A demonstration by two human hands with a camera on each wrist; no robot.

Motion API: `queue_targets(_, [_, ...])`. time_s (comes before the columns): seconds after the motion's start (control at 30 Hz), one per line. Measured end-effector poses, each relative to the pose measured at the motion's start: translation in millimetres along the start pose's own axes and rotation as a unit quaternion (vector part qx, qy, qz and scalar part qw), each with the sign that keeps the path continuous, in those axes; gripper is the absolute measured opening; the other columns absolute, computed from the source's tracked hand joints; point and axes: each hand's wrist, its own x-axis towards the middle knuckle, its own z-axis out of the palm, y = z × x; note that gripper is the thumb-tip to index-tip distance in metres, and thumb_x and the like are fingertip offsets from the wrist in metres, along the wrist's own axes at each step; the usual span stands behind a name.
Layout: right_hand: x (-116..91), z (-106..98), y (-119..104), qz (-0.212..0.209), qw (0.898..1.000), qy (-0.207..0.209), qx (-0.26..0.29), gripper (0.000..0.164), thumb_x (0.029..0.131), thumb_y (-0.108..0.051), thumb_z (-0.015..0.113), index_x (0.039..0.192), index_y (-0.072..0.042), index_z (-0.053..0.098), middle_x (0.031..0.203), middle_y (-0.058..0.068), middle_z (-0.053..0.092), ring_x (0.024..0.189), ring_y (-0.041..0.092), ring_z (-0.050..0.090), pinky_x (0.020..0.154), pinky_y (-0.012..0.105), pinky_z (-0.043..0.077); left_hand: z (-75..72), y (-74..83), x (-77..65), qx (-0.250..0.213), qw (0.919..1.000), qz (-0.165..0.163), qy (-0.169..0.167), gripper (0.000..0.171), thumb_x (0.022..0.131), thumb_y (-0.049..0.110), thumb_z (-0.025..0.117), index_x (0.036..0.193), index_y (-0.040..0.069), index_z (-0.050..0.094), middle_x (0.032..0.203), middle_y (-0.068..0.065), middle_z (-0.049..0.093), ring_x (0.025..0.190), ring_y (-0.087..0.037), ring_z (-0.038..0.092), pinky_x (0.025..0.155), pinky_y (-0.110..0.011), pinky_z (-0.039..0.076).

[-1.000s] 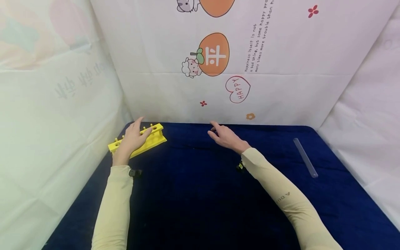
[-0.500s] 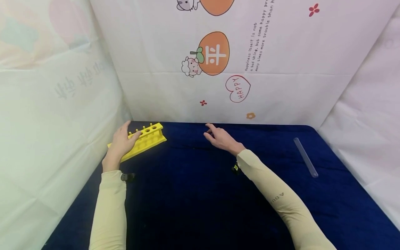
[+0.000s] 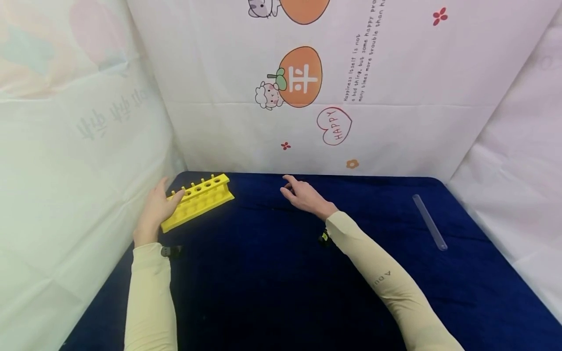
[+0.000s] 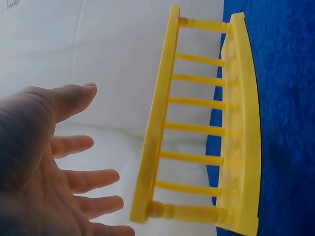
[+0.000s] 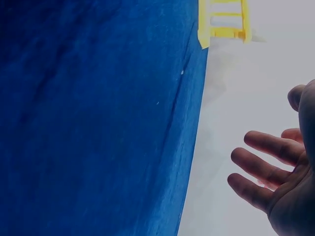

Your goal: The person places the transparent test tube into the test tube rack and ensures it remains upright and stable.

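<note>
A yellow test tube rack (image 3: 199, 201) with a row of holes and short pegs along its top stands at the table's back left. My left hand (image 3: 154, 208) is over its left end in the head view and hides that end. In the left wrist view the fingers (image 4: 93, 179) are spread and stand apart from the rack (image 4: 239, 123), holding nothing. My right hand (image 3: 305, 196) hovers over the back middle of the table, to the right of the rack. Its fingers (image 5: 261, 167) are loosely bent, with nothing in them.
A clear plastic test tube (image 3: 429, 222) lies on the right side of the dark blue table cloth (image 3: 272, 273). White printed sheets (image 3: 228, 122) hang behind the table and along both sides.
My left hand has drawn back leftward and toward me along the rack, uncovering more of it. The right hand has shifted slightly left. The rack and the clear tube have stayed in place.
</note>
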Motion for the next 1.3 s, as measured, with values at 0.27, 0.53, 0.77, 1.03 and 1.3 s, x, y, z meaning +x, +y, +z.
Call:
queue_targets(0.27, [7.4, 3.5, -10.1, -0.006, 1.0, 0.006, 0.005, 0.054, 0.105, -0.037, 0.045, 0.151, -0.013, 0.034, 0.127, 0.009, 0.065, 0.102, 0.021, 0.068, 0.091, 0.041, 0.056, -0.6, -12.2, -1.6, -0.001, 0.9996, -0.025, -0.011, 0.087, 0.101, 0.053, 0.042, 0.157, 0.001, 0.002, 0.158, -0.034, 0.01, 0.142, -0.055, 0.019, 0.112, -0.07, 0.023])
queue_targets(0.53, [12.4, 8.7, -18.4, -0.008, 1.0, 0.003, 0.013, 0.052, 0.105, -0.037, 0.045, 0.151, -0.015, 0.034, 0.129, 0.009, 0.064, 0.1, 0.02, 0.068, 0.09, 0.041, 0.056, -3.6, -17.3, -4.2, -0.014, 0.9993, -0.019, -0.028, 0.088, 0.1, 0.046, 0.05, 0.156, -0.001, 0.001, 0.157, -0.036, 0.012, 0.141, -0.056, 0.021, 0.112, -0.069, 0.025])
queue_targets(0.77, [18.1, 14.3, -26.1, -0.007, 1.0, -0.006, 0.021, 0.054, 0.105, -0.041, 0.043, 0.151, -0.016, 0.033, 0.13, 0.008, 0.064, 0.103, 0.019, 0.067, 0.092, 0.04, 0.055, -2.2, -25.3, -3.6, -0.015, 0.9981, -0.038, -0.047, 0.095, 0.098, 0.045, 0.056, 0.156, -0.002, -0.002, 0.155, -0.038, 0.015, 0.14, -0.057, 0.021, 0.111, -0.07, 0.026])
queue_targets(1.03, [20.8, 24.1, -29.1, 0.001, 0.999, -0.008, 0.037, 0.054, 0.105, -0.041, 0.043, 0.151, -0.016, 0.034, 0.126, 0.007, 0.065, 0.101, 0.019, 0.067, 0.089, 0.04, 0.056, 3.2, -30.6, -1.9, -0.008, 0.9975, -0.054, -0.045, 0.092, 0.097, 0.046, 0.057, 0.154, -0.008, 0.009, 0.153, -0.039, 0.02, 0.136, -0.057, 0.027, 0.109, -0.068, 0.03])
queue_targets(1.3, [21.7, 32.3, -28.3, 0.014, 0.999, -0.012, 0.047, 0.054, 0.105, -0.043, 0.043, 0.152, -0.018, 0.033, 0.125, 0.006, 0.065, 0.102, 0.018, 0.066, 0.089, 0.039, 0.056, 1.1, -34.7, -7.4, -0.053, 0.992, -0.092, -0.068, 0.088, 0.099, 0.044, 0.054, 0.154, -0.007, 0.009, 0.151, -0.036, 0.026, 0.123, -0.046, 0.045, 0.096, -0.057, 0.048])
